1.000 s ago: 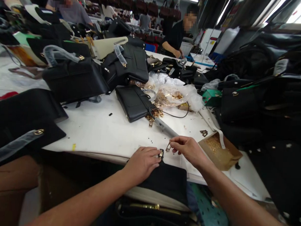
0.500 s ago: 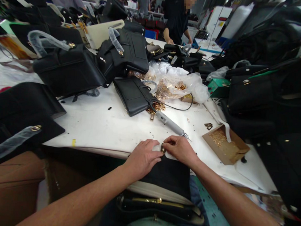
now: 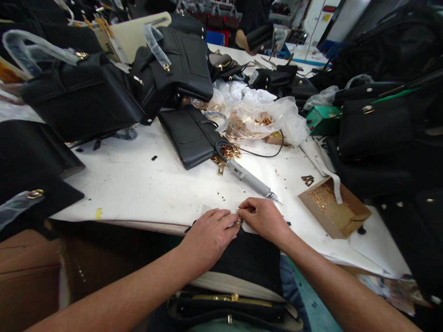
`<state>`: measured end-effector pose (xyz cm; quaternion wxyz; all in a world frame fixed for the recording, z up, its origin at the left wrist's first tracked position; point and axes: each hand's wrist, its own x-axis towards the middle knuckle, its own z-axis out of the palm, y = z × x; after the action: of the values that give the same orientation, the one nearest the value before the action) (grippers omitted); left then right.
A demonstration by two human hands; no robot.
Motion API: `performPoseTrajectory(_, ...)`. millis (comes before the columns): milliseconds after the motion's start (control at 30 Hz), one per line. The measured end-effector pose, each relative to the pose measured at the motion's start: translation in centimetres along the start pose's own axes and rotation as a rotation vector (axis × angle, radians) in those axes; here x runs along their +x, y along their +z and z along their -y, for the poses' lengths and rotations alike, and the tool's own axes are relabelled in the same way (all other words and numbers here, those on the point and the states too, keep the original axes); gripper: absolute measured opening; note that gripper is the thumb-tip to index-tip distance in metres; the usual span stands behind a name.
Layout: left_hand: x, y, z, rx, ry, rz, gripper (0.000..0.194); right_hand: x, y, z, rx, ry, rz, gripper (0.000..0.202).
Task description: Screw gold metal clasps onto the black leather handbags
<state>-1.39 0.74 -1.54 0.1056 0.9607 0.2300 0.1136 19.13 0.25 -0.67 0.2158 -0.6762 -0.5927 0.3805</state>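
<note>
Far-left lettering (image 3: 109,47) is unreadable, while the metal buckle frame (image 3: 238,212), earlier apart, is pinched by the right hand (image 3: 262,217) at the handbag flap (image 3: 252,261) gripped by the left hand (image 3: 210,233).

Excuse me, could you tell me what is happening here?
The person's right hand pinches a small metal piece at the far edge of a black bag, where the left hand rests beside it. On the white table, a corded grey tool lies beyond, with a box of gold parts to the right.
</note>
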Motion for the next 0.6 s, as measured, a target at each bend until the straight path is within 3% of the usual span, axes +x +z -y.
performPoseTrajectory(300,0.34,-0.71,-0.12,0.083,0.04,0.092,0.03,-0.05,-0.84,0.05,0.044,0.077,0.027,0.013)
performPoseTrajectory(600,0.53,-0.26,-0.2,0.017,0.04,0.065,0.03,-0.2,-0.47,-0.5,-0.003,0.03,0.002,0.017)
